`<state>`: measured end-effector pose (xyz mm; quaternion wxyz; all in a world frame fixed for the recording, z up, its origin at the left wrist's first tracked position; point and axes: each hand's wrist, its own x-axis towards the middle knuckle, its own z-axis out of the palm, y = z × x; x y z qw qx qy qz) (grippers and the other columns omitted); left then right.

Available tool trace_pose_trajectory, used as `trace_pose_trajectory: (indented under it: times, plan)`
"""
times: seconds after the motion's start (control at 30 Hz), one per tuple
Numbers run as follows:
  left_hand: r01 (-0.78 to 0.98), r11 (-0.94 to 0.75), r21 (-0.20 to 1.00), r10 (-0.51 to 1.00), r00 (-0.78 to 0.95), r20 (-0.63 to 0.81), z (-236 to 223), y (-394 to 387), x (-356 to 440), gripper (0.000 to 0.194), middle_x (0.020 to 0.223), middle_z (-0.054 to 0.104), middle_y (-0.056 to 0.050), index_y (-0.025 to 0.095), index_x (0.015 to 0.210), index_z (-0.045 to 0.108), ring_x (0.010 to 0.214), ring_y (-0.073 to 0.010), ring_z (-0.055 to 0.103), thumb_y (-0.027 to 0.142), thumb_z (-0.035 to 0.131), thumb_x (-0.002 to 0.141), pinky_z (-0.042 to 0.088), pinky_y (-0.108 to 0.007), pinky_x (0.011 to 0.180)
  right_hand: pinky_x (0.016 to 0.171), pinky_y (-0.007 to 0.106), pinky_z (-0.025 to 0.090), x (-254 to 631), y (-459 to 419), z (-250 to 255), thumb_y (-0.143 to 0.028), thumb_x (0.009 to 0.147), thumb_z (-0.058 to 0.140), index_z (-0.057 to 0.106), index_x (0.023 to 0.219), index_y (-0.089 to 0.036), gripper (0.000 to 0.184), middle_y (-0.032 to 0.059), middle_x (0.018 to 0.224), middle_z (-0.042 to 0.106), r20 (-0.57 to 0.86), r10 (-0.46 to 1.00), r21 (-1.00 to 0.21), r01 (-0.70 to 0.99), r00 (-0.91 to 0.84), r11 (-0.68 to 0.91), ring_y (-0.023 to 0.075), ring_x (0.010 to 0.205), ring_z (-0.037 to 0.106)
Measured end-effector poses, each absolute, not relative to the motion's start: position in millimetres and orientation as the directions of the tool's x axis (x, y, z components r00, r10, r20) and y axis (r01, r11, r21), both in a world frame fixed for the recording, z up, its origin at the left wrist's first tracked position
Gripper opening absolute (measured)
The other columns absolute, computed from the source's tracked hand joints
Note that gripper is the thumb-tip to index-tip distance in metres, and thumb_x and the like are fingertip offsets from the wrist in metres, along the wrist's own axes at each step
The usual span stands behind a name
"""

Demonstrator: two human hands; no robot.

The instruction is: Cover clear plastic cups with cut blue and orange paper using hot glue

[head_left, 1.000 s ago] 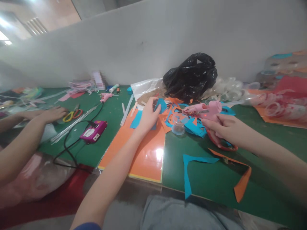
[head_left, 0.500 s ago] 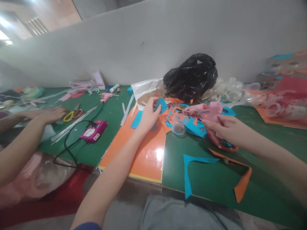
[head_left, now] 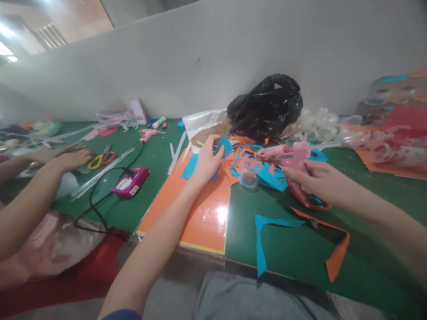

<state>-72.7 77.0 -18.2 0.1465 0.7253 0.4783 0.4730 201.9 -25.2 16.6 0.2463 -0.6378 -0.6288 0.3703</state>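
My left hand [head_left: 209,158] is closed on a round blue paper piece [head_left: 225,147], above the far part of an orange sheet [head_left: 200,222]. My right hand [head_left: 310,178] grips a pink hot glue gun [head_left: 295,153], its small red light lit and a clear glue stick [head_left: 328,145] sticking out of the back. The gun's nozzle end points left toward my left hand, with a gap between them. Just below that end, a clear plastic cup [head_left: 248,178] stands by blue and orange paper scraps [head_left: 271,175]. Another blue paper piece [head_left: 190,166] lies on the sheet, left of my left hand.
A black plastic bag [head_left: 267,106] sits against the wall. Cut strips, one blue [head_left: 260,244] and one orange [head_left: 338,262], lie at the front right. Left are a purple power socket [head_left: 131,183], scissors [head_left: 102,160] and another person's hands [head_left: 75,158]. Clear and pink cups [head_left: 383,146] are heaped right.
My hands hold almost the same pose, the glue gun shifting only very slightly. At the left, the other person's hands have moved a little.
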Motion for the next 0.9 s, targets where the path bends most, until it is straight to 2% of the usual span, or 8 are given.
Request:
trace_pose_trajectory:
  times: [0.23, 0.4, 0.7, 0.9]
  plan:
    - [0.544, -0.506, 0.669, 0.831, 0.099, 0.548, -18, 77, -73, 0.018, 0.108, 0.068, -0.005, 0.025, 0.107, 0.054, 0.094, -0.0178, 0.064, 0.014, 0.055, 0.093, 0.050, -0.034, 0.089, 0.038, 0.026, 0.039, 202, -25, 18, -0.076, 0.081, 0.055, 0.044, 0.060, -0.026, 0.055, -0.0032, 0.036, 0.050, -0.118, 0.990, -0.780, 0.624, -0.074, -0.046, 0.0132, 0.032, 0.048]
    - [0.547, -0.517, 0.658, 0.823, 0.108, 0.557, -19, 77, -73, 0.017, 0.109, 0.068, -0.005, 0.023, 0.108, 0.054, 0.097, -0.0181, 0.064, 0.016, 0.054, 0.093, 0.050, -0.034, 0.090, 0.035, 0.026, 0.033, 201, -25, 19, -0.073, 0.081, 0.058, 0.045, 0.061, -0.027, 0.052, -0.0021, 0.036, 0.052, -0.159, 0.987, -0.774, 0.624, -0.030, -0.106, 0.0138, 0.032, 0.048]
    - [0.549, -0.509, 0.663, 0.827, 0.099, 0.553, -19, 76, -72, 0.018, 0.108, 0.068, -0.005, 0.025, 0.108, 0.054, 0.095, -0.0183, 0.064, 0.014, 0.055, 0.094, 0.049, -0.034, 0.089, 0.042, 0.028, 0.040, 201, -29, 29, -0.080, 0.076, 0.059, 0.044, 0.050, -0.027, 0.061, 0.0020, 0.036, 0.054, -0.119, 0.993, -0.789, 0.609, -0.026, -0.078, 0.0139, 0.035, 0.050]
    - [0.555, -0.499, 0.665, 0.834, 0.098, 0.544, -18, 76, -72, 0.019, 0.109, 0.068, -0.005, 0.024, 0.108, 0.054, 0.097, -0.0187, 0.064, 0.013, 0.055, 0.093, 0.048, -0.035, 0.090, 0.044, 0.028, 0.041, 199, -31, 28, -0.081, 0.073, 0.061, 0.042, 0.056, -0.027, 0.060, -0.0015, 0.035, 0.053, -0.084, 0.996, -0.816, 0.575, -0.011, -0.062, 0.0133, 0.034, 0.051]
